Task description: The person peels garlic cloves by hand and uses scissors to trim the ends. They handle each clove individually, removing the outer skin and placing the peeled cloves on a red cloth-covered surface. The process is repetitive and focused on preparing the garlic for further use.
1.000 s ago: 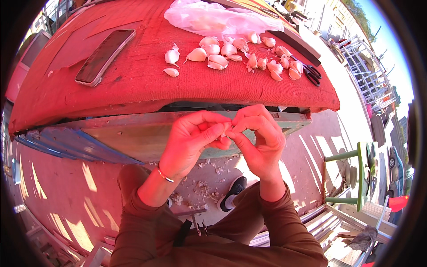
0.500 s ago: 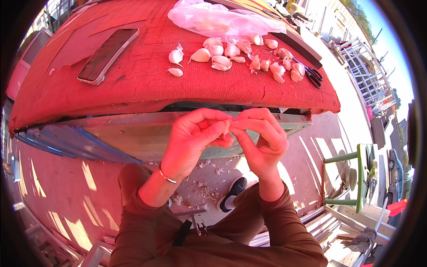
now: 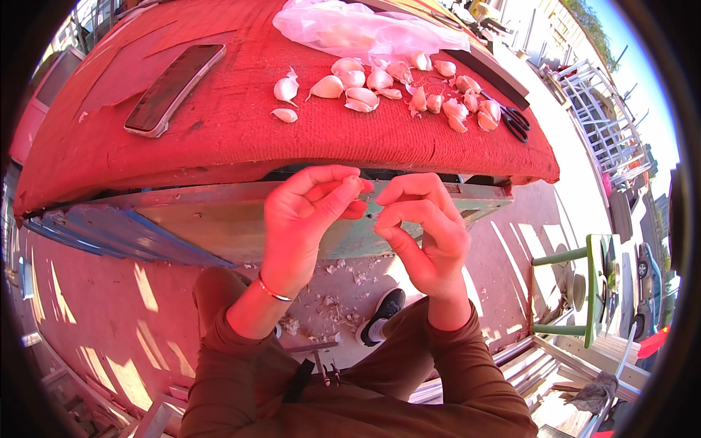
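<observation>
My left hand (image 3: 298, 219) is raised in front of the table edge, thumb pressed to its curled fingers. A garlic clove seen between my hands a moment ago appears to be in this grip, mostly hidden by the fingers. A short gap to the right, my right hand (image 3: 432, 237) has its fingers bent and thumb close to the index fingertip; whatever it pinches is too small to make out. Beyond both hands, several garlic cloves (image 3: 361, 99) lie scattered on the red cloth (image 3: 241, 139) covering the table. One small clove (image 3: 285, 115) sits nearest the cloth's front.
A phone (image 3: 175, 89) lies at the left of the cloth. Behind the cloves is a pinkish plastic bag (image 3: 350, 31), and black-handled scissors (image 3: 516, 124) rest at the right. Peel scraps (image 3: 332, 312) litter the floor by my shoe (image 3: 383, 315). A green stool (image 3: 595, 292) lies tipped at right.
My hands, which met at the fingertips around a garlic clove, have drawn apart. The left has moved slightly up and left, and the clove is now mostly out of sight.
</observation>
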Tool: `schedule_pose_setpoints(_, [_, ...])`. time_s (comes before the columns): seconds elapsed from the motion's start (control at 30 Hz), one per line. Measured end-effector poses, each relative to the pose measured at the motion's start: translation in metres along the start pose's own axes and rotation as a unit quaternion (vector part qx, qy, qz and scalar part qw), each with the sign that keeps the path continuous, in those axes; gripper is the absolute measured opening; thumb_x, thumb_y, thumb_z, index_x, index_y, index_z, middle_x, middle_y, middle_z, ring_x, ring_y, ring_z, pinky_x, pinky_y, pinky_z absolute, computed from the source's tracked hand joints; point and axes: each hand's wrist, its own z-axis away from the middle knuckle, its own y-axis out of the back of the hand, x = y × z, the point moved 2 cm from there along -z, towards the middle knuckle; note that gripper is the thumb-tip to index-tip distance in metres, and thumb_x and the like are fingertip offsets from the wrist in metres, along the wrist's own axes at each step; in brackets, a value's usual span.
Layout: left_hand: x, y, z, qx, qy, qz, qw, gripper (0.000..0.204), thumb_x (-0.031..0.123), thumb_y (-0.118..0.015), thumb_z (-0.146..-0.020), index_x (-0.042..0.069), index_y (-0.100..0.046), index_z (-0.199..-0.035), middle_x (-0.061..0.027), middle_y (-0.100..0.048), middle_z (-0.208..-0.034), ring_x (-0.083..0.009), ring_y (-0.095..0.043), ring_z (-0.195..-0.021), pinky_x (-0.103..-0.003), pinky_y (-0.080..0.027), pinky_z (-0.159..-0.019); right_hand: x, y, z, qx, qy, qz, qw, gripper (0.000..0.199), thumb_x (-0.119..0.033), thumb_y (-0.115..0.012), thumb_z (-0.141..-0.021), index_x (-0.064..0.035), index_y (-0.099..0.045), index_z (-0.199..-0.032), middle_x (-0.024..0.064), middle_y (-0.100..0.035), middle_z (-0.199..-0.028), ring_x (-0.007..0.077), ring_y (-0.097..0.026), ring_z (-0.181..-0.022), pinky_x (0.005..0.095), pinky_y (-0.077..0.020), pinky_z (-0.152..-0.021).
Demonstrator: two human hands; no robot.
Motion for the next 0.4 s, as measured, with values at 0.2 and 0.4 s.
schedule_pose_setpoints(0.2, [0.005, -0.002, 0.000, -0.037, 0.029, 0.014, 0.999, 0.021, 0.010, -0.067, -0.101, -0.002, -0.068, -0.118, -0.0121, -0.074, -0.109, -0.0154, -0.071, -0.093, -0.031, -0.059, -0.086, 0.003, 0.009, 0.000, -0.014, -0.025, -0.005, 1.000, 0.017, 0.010, -0.072, -0.082, 0.0002, -0.068, -0.096, 0.0125, -0.067, -0.108, 0.0178, -0.064, -0.082, 0.0296, -0.0530, -0.072])
schedule_pose_setpoints(0.4, [0.003, 0.002, 0.001, -0.072, 0.087, -0.019, 0.993, 0.020, 0.010, -0.068, -0.100, -0.002, -0.070, -0.116, -0.0079, -0.073, -0.104, -0.0150, -0.071, -0.093, -0.031, -0.059, -0.087, 0.011, 0.004, 0.002, 0.024, -0.064, -0.043, 0.997, 0.024, 0.008, -0.074, -0.083, -0.0010, -0.070, -0.104, 0.0118, -0.068, -0.106, 0.0181, -0.067, -0.081, 0.0298, -0.0542, -0.072])
